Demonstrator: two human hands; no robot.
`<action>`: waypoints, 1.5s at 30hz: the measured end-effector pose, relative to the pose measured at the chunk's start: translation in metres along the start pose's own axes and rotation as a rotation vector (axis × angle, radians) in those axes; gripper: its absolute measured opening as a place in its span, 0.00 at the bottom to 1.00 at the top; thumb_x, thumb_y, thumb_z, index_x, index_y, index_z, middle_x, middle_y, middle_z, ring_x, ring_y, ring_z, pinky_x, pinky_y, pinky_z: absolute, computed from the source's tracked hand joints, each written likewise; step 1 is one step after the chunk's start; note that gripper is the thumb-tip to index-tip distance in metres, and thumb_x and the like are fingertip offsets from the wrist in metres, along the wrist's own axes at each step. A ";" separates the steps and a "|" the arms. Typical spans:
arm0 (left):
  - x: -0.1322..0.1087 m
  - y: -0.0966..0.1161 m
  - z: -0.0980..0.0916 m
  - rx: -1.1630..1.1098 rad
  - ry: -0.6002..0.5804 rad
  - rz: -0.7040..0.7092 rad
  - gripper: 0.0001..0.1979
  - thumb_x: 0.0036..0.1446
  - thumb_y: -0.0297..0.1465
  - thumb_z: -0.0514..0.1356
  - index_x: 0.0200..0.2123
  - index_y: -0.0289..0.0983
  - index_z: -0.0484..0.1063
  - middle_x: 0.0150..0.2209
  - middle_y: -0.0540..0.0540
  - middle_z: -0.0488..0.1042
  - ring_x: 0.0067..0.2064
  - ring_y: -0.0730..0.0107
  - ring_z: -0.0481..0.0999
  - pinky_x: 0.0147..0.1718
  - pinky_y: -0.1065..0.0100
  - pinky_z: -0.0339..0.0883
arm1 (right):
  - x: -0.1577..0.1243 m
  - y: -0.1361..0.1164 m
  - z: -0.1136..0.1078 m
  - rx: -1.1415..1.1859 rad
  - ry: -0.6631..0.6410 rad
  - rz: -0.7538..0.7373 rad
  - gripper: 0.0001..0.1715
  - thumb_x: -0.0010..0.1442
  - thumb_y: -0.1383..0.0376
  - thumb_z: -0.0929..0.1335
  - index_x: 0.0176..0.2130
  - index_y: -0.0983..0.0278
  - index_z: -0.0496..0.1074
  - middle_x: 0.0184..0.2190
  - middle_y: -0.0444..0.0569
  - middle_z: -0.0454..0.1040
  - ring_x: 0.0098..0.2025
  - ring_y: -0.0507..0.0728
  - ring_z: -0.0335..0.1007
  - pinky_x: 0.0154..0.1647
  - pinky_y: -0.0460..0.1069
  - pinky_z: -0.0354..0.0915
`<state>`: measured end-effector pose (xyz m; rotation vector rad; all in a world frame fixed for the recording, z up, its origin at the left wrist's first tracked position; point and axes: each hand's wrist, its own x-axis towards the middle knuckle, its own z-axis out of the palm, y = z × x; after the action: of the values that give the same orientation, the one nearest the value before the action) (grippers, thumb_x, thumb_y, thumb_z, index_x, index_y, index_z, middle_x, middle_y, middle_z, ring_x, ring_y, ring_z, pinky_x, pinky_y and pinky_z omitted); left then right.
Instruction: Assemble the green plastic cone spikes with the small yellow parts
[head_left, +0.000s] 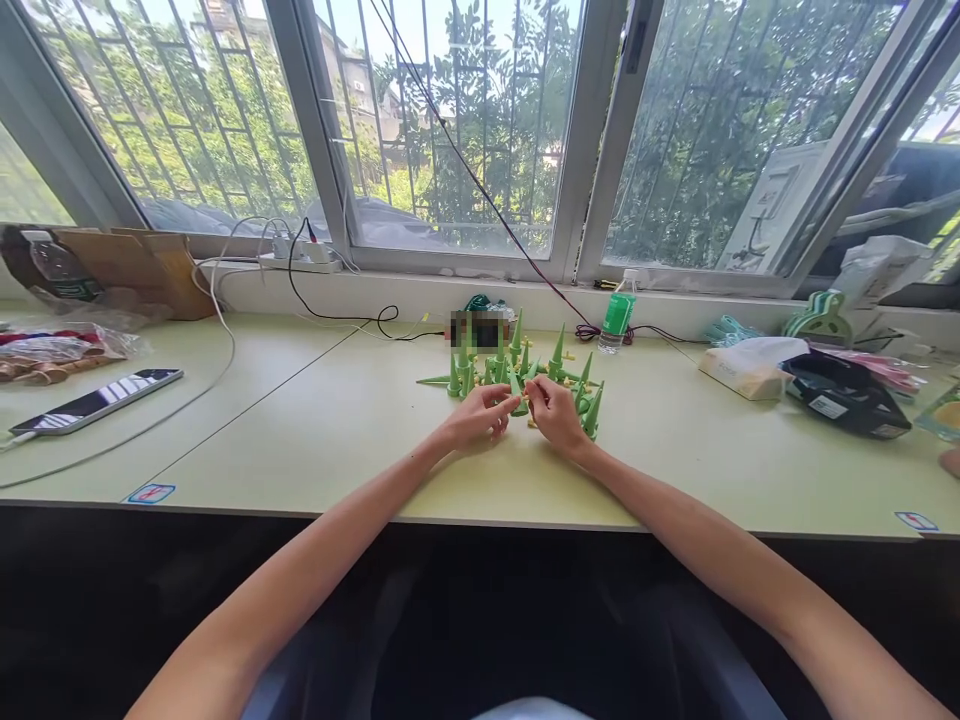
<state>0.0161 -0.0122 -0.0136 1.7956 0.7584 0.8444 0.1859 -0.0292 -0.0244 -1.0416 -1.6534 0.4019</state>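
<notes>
Several green cone-shaped spikes [517,365] with small yellow parts stand and lie in a cluster on the pale green table [337,430]. My left hand [476,420] and my right hand [556,412] meet just in front of the cluster. Both pinch one green spike [519,400] between their fingertips; a small yellow piece shows at the fingers of the right hand. One spike lies on its side at the cluster's left end [435,380].
A phone [97,400] on a white cable lies at the left, near plastic bags [52,350] and a cardboard box [135,265]. A green-labelled bottle [619,312] stands by the sill. A power strip [300,255], a black cable, bags and a black pouch [840,395] lie to the right.
</notes>
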 end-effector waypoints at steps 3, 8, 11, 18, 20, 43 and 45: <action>0.002 -0.004 0.000 0.215 0.128 0.152 0.19 0.54 0.47 0.62 0.35 0.35 0.71 0.28 0.50 0.68 0.24 0.78 0.66 0.20 0.75 0.62 | 0.001 0.002 0.000 -0.047 -0.007 0.012 0.22 0.65 0.52 0.59 0.24 0.61 0.60 0.16 0.41 0.62 0.19 0.50 0.56 0.24 0.47 0.53; 0.006 -0.009 -0.001 0.468 0.280 0.360 0.14 0.52 0.42 0.65 0.33 0.36 0.74 0.35 0.48 0.67 0.28 0.78 0.66 0.25 0.74 0.66 | 0.004 0.004 0.001 -0.095 -0.002 0.034 0.22 0.65 0.54 0.60 0.23 0.62 0.59 0.16 0.41 0.61 0.20 0.51 0.55 0.25 0.47 0.52; 0.007 -0.009 -0.001 0.522 0.286 0.376 0.13 0.54 0.40 0.64 0.34 0.36 0.73 0.36 0.48 0.66 0.27 0.79 0.66 0.25 0.73 0.65 | 0.004 0.004 0.001 -0.077 0.003 0.046 0.22 0.65 0.54 0.60 0.23 0.62 0.59 0.16 0.41 0.61 0.20 0.50 0.55 0.25 0.47 0.52; 0.008 -0.003 0.003 0.517 0.337 0.355 0.14 0.56 0.40 0.62 0.39 0.36 0.70 0.31 0.49 0.71 0.26 0.77 0.68 0.27 0.72 0.65 | 0.002 -0.001 -0.002 0.007 0.078 0.050 0.23 0.67 0.50 0.58 0.28 0.61 0.62 0.17 0.40 0.61 0.20 0.51 0.56 0.24 0.46 0.53; 0.007 0.000 0.004 0.503 0.326 0.331 0.14 0.57 0.42 0.61 0.35 0.35 0.70 0.28 0.49 0.72 0.26 0.75 0.68 0.27 0.71 0.64 | 0.002 -0.002 -0.003 0.005 0.106 0.041 0.23 0.67 0.49 0.57 0.29 0.61 0.62 0.18 0.41 0.62 0.20 0.51 0.57 0.25 0.46 0.54; -0.001 0.007 0.000 0.015 0.082 -0.016 0.23 0.47 0.50 0.65 0.27 0.34 0.70 0.18 0.52 0.64 0.19 0.80 0.62 0.17 0.75 0.57 | 0.001 -0.004 -0.004 0.028 -0.008 -0.001 0.21 0.66 0.51 0.58 0.27 0.61 0.61 0.18 0.41 0.60 0.19 0.51 0.56 0.23 0.46 0.54; 0.000 0.006 0.000 0.086 0.141 0.037 0.22 0.47 0.49 0.66 0.30 0.35 0.69 0.19 0.54 0.64 0.18 0.81 0.60 0.16 0.75 0.54 | 0.001 -0.003 -0.003 0.014 -0.002 -0.004 0.22 0.66 0.51 0.58 0.26 0.61 0.60 0.18 0.41 0.61 0.19 0.51 0.57 0.23 0.47 0.54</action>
<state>0.0171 -0.0147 -0.0078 1.8452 0.8661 0.9844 0.1876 -0.0304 -0.0207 -1.0279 -1.6521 0.4111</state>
